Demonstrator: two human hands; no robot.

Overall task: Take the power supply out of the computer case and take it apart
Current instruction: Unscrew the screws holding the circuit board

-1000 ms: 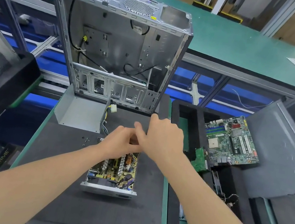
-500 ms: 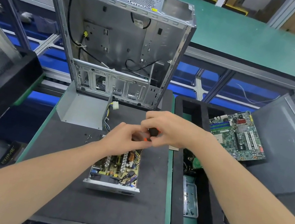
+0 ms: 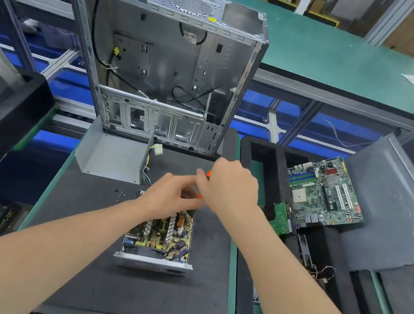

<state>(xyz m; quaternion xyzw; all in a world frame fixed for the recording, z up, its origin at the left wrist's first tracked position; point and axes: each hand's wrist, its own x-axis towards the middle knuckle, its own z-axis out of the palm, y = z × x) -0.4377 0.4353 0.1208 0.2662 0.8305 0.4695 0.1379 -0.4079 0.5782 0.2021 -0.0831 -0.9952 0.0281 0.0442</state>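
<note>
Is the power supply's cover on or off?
Off. The power supply shows its bare circuit board; a grey cover lies apart on the mat.

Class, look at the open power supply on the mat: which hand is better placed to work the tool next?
Right. The right hand grips the orange-handled tool over the far end of the power supply. The left hand is beside it, probably only steadying; its grip is hidden.

We work from a single view, a wide-angle camera worn on the head. It faces forward and down, close above the surface [image 3: 149, 298], whose near edge runs near the frame bottom. The case [image 3: 163, 53] stands upright at the surface's far end.
</note>
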